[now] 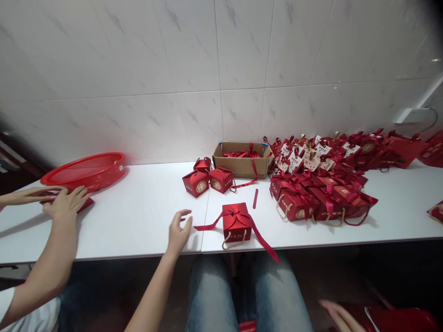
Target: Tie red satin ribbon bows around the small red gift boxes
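A small red gift box (237, 226) stands near the table's front edge, with a gold cord handle hanging at its front. A dark red ribbon (265, 240) crosses its top, its two ends spread out to the sides. Just left of the ribbon's left end is my left hand (180, 230), fingers curved and apart, holding nothing. Below table level at the lower right, my right hand (341, 316) is partly cut off by the frame; its visible fingers are stretched out beside a red surface (398, 319). Between those fingers I see nothing held.
Three red boxes (196, 183) sit by a cardboard box (242, 167) of ribbons. Ribboned boxes (297, 203) and tagged packages (311, 157) crowd the right. A short red strip (255, 198) lies nearby. At left, a co-worker's hands (65, 203) press red card beside a red basket (119, 170).
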`<state>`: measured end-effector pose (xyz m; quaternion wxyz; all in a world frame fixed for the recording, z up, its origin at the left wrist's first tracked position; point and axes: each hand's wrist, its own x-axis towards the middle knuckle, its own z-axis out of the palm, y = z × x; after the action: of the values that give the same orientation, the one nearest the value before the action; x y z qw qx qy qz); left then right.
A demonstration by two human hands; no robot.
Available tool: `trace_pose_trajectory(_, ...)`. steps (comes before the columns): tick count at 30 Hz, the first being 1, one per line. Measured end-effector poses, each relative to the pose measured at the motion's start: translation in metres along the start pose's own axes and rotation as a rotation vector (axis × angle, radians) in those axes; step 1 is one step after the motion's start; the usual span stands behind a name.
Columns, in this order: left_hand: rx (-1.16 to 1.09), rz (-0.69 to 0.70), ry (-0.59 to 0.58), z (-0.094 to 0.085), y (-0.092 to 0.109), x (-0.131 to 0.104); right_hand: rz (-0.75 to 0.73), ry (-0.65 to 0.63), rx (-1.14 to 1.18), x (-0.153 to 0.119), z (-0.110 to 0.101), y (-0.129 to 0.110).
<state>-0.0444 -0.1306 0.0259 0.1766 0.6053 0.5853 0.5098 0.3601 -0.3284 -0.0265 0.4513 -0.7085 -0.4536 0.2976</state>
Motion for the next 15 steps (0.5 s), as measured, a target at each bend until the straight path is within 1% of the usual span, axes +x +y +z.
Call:
trace_pose_trajectory(1,-0.05,0.01,-0.083,0.011,0.014,0.001,-0.029,-0.057,0.023,0.015,0.013,-0.009)
trace_pose_trajectory(2,-0.088,0.007,-0.172,0.022,0.026,0.001,-0.08,-0.141,0.063,0.032,0.028,-0.023)
trace_pose_trajectory(3,-0.117,-0.012,-0.25,0.034,0.037,0.002,-0.169,-0.218,0.133,0.049,0.044,-0.038)
trace_pose_trajectory(4,-0.144,-0.032,-0.299,0.045,0.046,0.003,-0.262,-0.236,0.182,0.066,0.062,-0.056)
trace_pose_trajectory(5,-0.163,-0.042,-0.337,0.054,0.053,0.005,-0.339,-0.211,0.218,0.082,0.08,-0.075)
trace_pose_trajectory(6,-0.17,-0.061,-0.372,0.061,0.057,0.006,-0.38,-0.187,0.238,0.096,0.096,-0.092)
trace_pose_trajectory(7,-0.166,-0.093,-0.407,0.067,0.059,0.007,-0.382,-0.2,0.226,0.109,0.111,-0.108)
trace_pose_trajectory(8,-0.154,-0.126,-0.443,0.07,0.06,0.008,-0.354,-0.26,0.181,0.119,0.123,-0.121)
trace_pose_trajectory(9,-0.139,-0.161,-0.478,0.072,0.06,0.009,-0.318,-0.32,0.125,0.128,0.132,-0.132)
trace_pose_trajectory(11,-0.139,-0.211,-0.531,0.072,0.059,0.01,-0.235,-0.452,-0.002,0.139,0.139,-0.143)
trace_pose_trajectory(13,-0.198,-0.228,-0.555,0.07,0.06,0.01,-0.158,-0.6,-0.064,0.145,0.138,-0.145)
trace_pose_trajectory(15,-0.289,-0.23,-0.561,0.069,0.062,0.009,-0.12,-0.727,-0.007,0.148,0.132,-0.143)
